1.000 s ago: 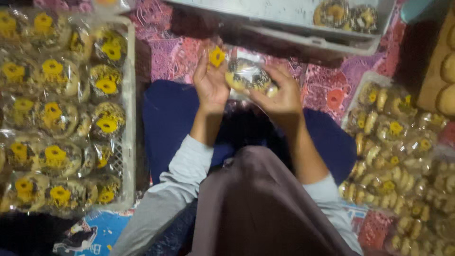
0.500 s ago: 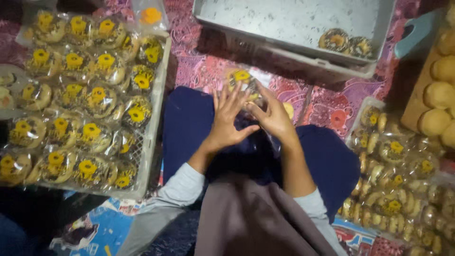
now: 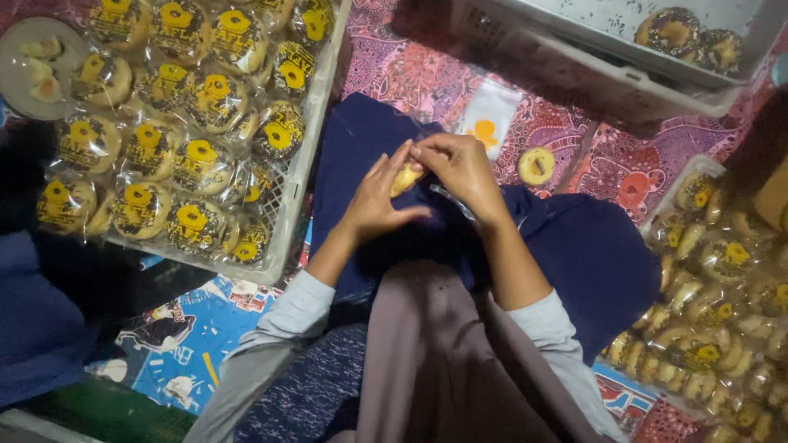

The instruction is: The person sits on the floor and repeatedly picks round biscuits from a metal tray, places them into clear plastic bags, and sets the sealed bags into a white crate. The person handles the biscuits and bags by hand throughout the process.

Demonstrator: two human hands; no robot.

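My left hand [image 3: 379,201] and my right hand [image 3: 460,168] meet over my dark blue lap, both pinching a small yellow pastry in a clear wrapper [image 3: 405,177]. The fingertips of both hands touch it, and most of it is hidden by my fingers. A bare ring-shaped pastry [image 3: 536,166] lies on the patterned cloth to the right of my right hand. An empty clear bag with a yellow label [image 3: 490,121] lies just beyond my hands.
A white crate [image 3: 305,168] on the left holds several wrapped pastries with yellow labels. A grey crate [image 3: 574,74] at the top holds two dark doughnuts [image 3: 694,37]. Another heap of wrapped pastries [image 3: 722,303] fills the right side. A round plate [image 3: 33,70] sits top left.
My hands have drawn closer to my lap with the wrapped pastry. The view has shifted, and a bare pastry and an empty bag now show on the cloth.
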